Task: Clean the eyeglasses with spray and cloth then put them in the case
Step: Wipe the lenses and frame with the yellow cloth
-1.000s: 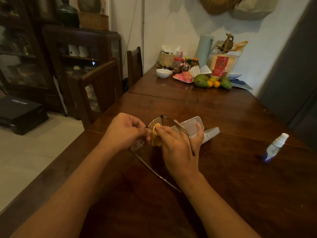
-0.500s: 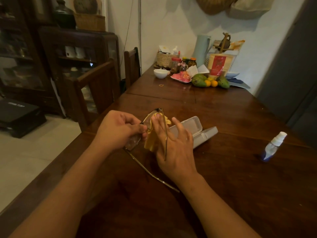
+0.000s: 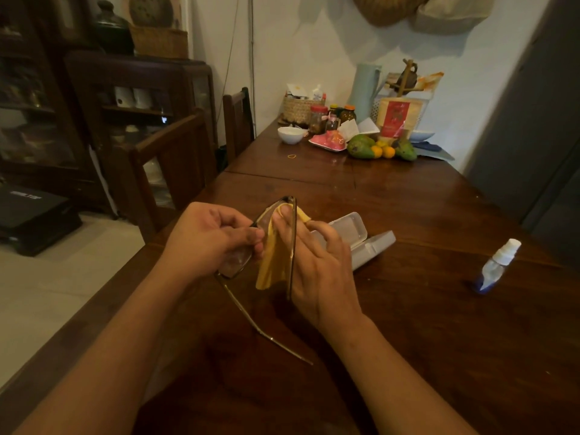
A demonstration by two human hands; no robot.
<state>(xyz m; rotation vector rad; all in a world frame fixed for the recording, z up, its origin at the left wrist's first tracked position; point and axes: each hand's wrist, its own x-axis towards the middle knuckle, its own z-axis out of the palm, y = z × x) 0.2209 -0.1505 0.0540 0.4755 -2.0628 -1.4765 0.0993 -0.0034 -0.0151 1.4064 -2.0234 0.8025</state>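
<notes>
Yellow cloth (image 3: 272, 262) hanging between both hands above table (image 3: 423, 340), pinched by right hand (image 3: 320, 265) against a lens of glasses (image 3: 260, 246). Left hand (image 3: 210, 237) gripping glasses at the frame's middle, one temple trailing down toward the near edge, the other standing along the right fingers. Just beyond the hands, white case (image 3: 357, 240) lying open on the wood. Spray (image 3: 497, 265) lying well apart to the right. Farther back, bowl (image 3: 291, 134), jars and fruit (image 3: 381, 148) crowding the far end by the wall.
</notes>
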